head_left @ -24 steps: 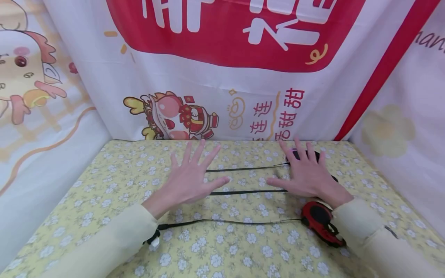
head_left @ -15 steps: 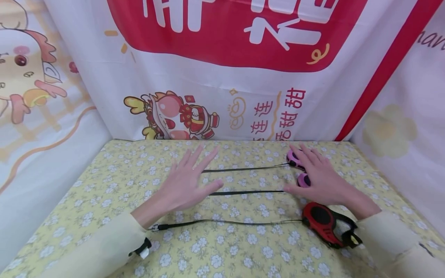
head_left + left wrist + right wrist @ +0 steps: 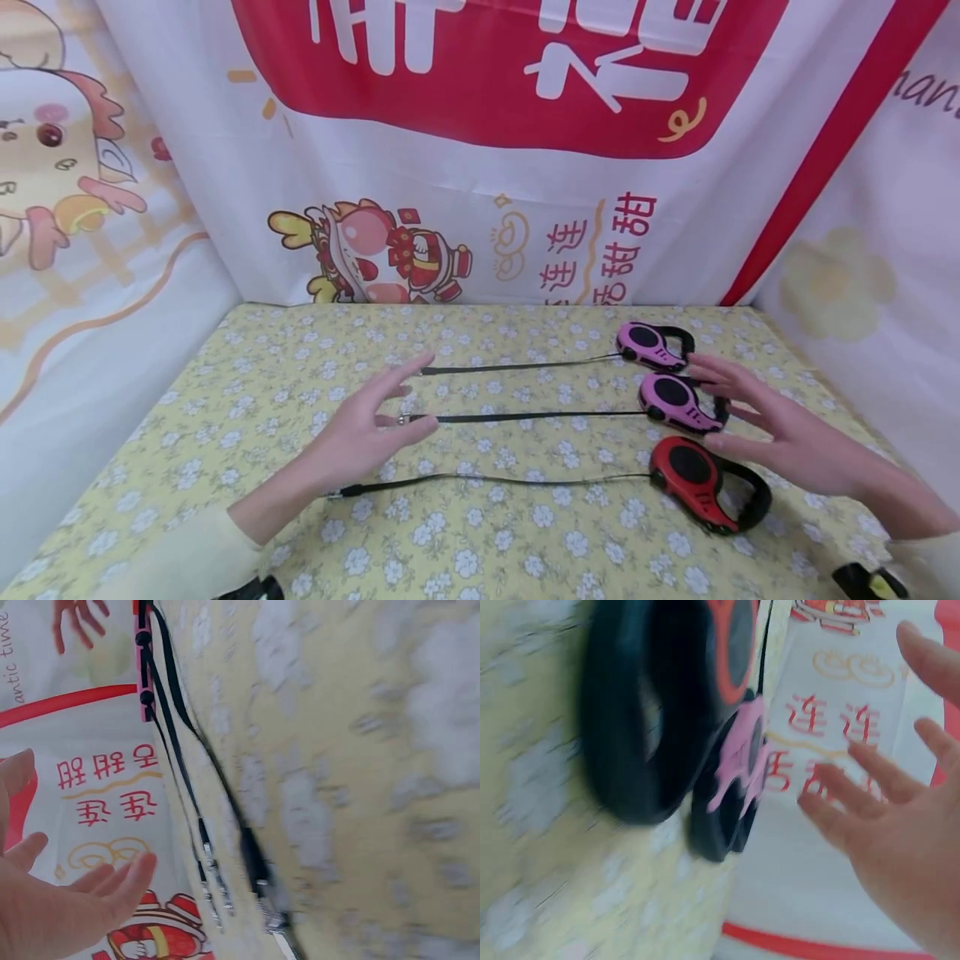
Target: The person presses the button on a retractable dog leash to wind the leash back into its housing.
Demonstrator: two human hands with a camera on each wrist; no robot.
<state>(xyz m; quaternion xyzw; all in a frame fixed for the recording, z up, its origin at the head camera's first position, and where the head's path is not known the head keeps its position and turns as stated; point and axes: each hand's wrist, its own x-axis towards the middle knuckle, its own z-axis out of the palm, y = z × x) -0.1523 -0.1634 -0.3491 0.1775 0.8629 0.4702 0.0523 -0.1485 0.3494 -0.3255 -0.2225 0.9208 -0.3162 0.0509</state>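
Three retractable dog leashes lie in rows on the floral cloth. The far pink leash [image 3: 643, 337] and the middle pink leash [image 3: 671, 396] have black handles. Nearest is the red leash [image 3: 690, 471], its black loop handle [image 3: 607, 720] large in the right wrist view. Black straps run left from each, ending in metal clasps [image 3: 274, 919] seen in the left wrist view. My left hand [image 3: 363, 433] hovers near the strap ends, fingers loosely spread, holding nothing. Above the handles at the right, my right hand [image 3: 787, 429] is held in the air with relaxed fingers, apart from the leashes.
A yellow floral cloth [image 3: 480, 533] covers the table. Behind it hangs a white and red printed curtain [image 3: 480, 217]. Printed fabric walls [image 3: 847, 275] close off both sides.
My hands have drawn apart and back toward me, the right one outward to the right. The leash handles it covered are now visible. The leashes have stayed in place.
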